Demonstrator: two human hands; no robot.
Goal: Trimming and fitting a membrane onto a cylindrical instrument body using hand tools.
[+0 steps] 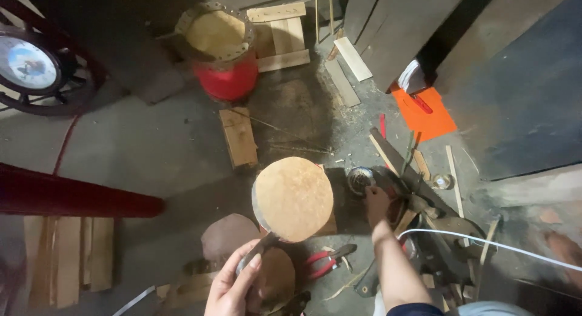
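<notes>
My left hand (233, 285) grips the handle of a round, flat tan-topped object (293, 198), like a skin-covered frame or paddle, and holds it up over the floor. My right hand (376, 205) reaches out to the floor beside a small round metal tin (360, 179) and a pile of dark tools (424, 201); its fingers are curled, and whether they grasp anything is hidden. Red-handled pliers (324, 261) lie on the floor between my arms.
A red drum (219, 49) with a tan skin stands at the back. Wooden blocks (239, 137) and planks (66, 255) lie about. An orange sheet (424, 113) lies right. A red beam (73, 198) crosses the left. A white cord (485, 243) runs right.
</notes>
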